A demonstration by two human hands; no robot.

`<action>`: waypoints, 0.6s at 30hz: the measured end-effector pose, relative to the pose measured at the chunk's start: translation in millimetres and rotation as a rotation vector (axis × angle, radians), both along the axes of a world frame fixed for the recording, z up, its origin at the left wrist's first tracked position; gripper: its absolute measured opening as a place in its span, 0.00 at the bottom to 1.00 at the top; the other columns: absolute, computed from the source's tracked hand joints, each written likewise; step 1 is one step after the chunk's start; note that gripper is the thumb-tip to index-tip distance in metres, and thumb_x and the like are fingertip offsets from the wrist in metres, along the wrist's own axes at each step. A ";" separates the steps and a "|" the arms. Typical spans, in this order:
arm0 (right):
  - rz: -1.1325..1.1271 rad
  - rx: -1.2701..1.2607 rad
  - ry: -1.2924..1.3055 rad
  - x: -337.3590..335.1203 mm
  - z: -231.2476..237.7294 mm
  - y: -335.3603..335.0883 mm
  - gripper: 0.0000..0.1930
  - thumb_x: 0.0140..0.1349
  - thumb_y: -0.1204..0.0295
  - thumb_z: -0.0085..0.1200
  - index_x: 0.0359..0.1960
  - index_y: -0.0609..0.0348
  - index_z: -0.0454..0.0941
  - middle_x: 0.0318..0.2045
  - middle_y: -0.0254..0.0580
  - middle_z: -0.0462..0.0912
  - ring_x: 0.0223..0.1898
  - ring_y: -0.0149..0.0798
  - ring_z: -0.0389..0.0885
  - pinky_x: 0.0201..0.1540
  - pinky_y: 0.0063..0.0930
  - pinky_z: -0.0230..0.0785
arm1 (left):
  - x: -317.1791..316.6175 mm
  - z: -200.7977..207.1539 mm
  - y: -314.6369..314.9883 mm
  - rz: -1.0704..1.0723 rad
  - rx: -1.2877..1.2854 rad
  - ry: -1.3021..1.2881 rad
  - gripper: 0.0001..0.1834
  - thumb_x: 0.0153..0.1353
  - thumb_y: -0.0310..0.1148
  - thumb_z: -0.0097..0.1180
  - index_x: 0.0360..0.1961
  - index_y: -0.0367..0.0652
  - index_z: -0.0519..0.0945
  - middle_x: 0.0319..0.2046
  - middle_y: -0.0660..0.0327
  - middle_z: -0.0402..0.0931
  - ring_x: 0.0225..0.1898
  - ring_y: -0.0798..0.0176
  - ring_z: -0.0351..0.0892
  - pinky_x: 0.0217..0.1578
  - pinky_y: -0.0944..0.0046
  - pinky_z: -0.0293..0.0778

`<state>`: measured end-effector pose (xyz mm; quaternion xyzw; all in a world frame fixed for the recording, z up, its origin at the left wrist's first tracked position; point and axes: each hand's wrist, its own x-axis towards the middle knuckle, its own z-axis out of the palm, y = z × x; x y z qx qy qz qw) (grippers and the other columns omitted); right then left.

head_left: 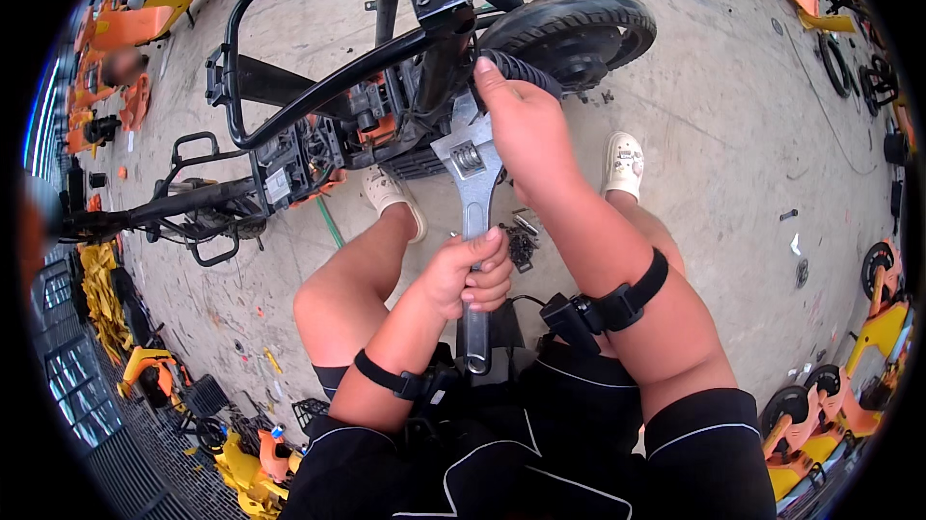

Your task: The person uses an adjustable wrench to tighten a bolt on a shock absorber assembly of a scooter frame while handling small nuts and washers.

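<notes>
My left hand (467,275) is closed round the handle of a large silver adjustable wrench (476,198). The wrench stands nearly upright in view, its head pointing away from me at a black scooter frame (439,71). Beside the wrench head, my right hand (532,139) is closed, thumb stretched forward near a black coil-spring shock absorber (526,74). Its other fingers are hidden behind the hand, so what they grip does not show. The wrench jaws overlap the dark parts of the frame; whether they are on a nut cannot be seen.
The scooter's rear wheel (579,33) lies beyond my right hand. Small metal parts (522,248) and a chain-like piece are on the concrete floor between my feet. Orange and yellow scooter bodies (135,26) line the left and right edges. A green hose (330,221) runs beneath the frame.
</notes>
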<state>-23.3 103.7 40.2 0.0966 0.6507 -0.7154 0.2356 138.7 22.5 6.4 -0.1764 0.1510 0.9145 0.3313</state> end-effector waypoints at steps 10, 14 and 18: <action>-0.019 -0.121 0.041 1.8 -17.4 -1.0 0.28 0.66 0.49 0.54 0.23 0.66 0.79 0.17 0.31 0.71 0.22 0.27 0.65 0.27 0.28 0.62 | 3.2 22.6 7.1 0.064 -0.270 -0.100 0.25 0.70 0.53 0.46 0.24 0.46 0.64 0.11 0.70 0.54 0.08 0.74 0.51 0.09 0.70 0.54; -0.047 -0.226 0.044 3.1 -25.3 -2.6 0.26 0.67 0.52 0.55 0.20 0.64 0.76 0.17 0.27 0.68 0.22 0.25 0.61 0.25 0.26 0.57 | 2.6 30.6 9.9 0.067 -0.367 -0.139 0.24 0.70 0.52 0.47 0.24 0.46 0.64 0.12 0.70 0.54 0.08 0.74 0.51 0.09 0.70 0.54; -0.062 -0.360 -0.034 2.3 -28.8 -3.1 0.24 0.68 0.55 0.55 0.19 0.61 0.75 0.17 0.24 0.67 0.23 0.23 0.58 0.25 0.24 0.54 | -0.6 44.3 11.4 0.054 -0.468 -0.181 0.23 0.70 0.51 0.47 0.24 0.47 0.63 0.12 0.71 0.54 0.08 0.74 0.51 0.09 0.70 0.53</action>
